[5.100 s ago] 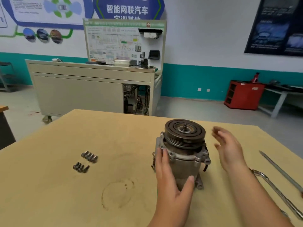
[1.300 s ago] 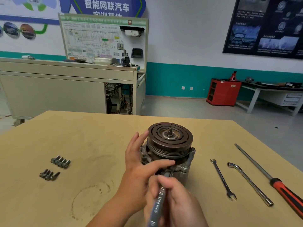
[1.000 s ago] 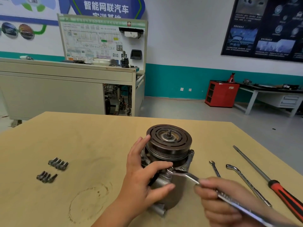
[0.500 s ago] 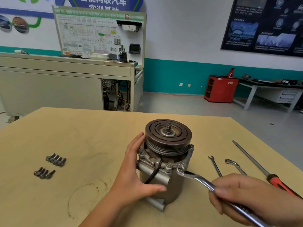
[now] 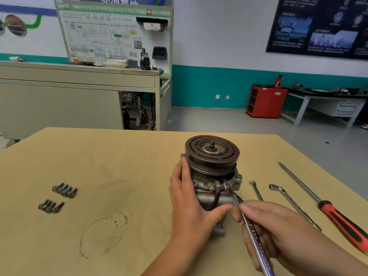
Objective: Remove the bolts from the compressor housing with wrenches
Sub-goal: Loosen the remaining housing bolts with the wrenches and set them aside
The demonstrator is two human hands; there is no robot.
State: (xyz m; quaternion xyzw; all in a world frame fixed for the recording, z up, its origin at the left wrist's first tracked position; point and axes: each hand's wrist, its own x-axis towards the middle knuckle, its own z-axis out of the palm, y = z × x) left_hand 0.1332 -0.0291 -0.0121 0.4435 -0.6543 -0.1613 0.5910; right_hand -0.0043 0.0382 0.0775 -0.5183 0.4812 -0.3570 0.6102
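The compressor (image 5: 205, 199) stands upright near the middle of the wooden table (image 5: 119, 156), with its dark pulley (image 5: 212, 154) on top. The left hand (image 5: 191, 208) grips the body from the left side: the fingers curl round the side under the pulley and the thumb lies across the front. The right hand (image 5: 278, 230) holds a long wrench (image 5: 251, 230), with the fingers closed round the shaft and the thumb pressing on it. The far end of this wrench sits on the flange just under the pulley, at the front right.

On the left part of the table lie two small groups of bolts (image 5: 65, 189), well apart from the compressor. To the right of the compressor lie a thin open-end wrench (image 5: 255, 191), a bent wrench (image 5: 286, 198) and a long screwdriver (image 5: 338, 220) with a red and black handle, side by side. A brown ring stain (image 5: 103, 234) marks the table near the front.
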